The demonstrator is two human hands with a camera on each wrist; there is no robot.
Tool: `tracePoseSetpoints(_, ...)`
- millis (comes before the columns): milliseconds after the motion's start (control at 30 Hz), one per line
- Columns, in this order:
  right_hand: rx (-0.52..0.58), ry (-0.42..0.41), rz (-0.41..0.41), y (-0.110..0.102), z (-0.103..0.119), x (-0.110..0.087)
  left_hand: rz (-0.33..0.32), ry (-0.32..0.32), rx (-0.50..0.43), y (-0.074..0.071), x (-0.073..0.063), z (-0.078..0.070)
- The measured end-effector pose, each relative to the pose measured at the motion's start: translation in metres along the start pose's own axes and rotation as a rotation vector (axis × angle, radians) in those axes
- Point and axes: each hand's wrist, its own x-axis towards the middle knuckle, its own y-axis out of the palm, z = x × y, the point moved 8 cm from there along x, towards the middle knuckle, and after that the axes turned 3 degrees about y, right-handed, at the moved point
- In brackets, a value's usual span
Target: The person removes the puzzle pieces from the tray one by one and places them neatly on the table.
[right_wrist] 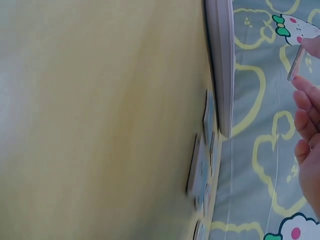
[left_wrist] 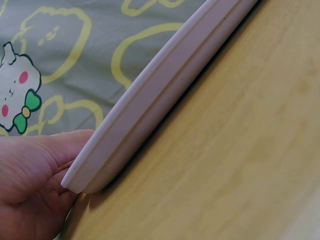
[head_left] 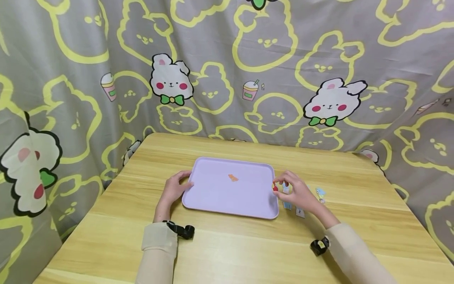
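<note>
A shallow lilac tray (head_left: 227, 201) lies on the table, with a small flat orange piece (head_left: 233, 178) inside, toward its back middle. My left hand (head_left: 176, 187) grips the tray's left side, its thumb over the rim; in the left wrist view that hand (left_wrist: 35, 175) wraps the tray's end (left_wrist: 135, 115). At the tray's right rim, my right hand (head_left: 296, 192) pinches a small red and yellow flat piece (head_left: 274, 187) between thumb and fingertip. From the right wrist, the piece (right_wrist: 296, 64) appears thin and edge-on, held above table level.
Right of the tray, several small flat picture pieces lie on the wooden table (head_left: 227, 252), among them a whitish piece (head_left: 300, 212), a blue piece (head_left: 287, 205) and a blue and yellow one (head_left: 320, 192). A patterned grey curtain (head_left: 213, 47) hangs behind and at both sides.
</note>
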Motion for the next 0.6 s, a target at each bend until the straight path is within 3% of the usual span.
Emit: tracePoseSetpoints(600, -0.126, -0.020, -0.005, -0.025, -0.011, -0.038, 0.001, 0.004, 0.003, 0.000, 0.000, 0.001)
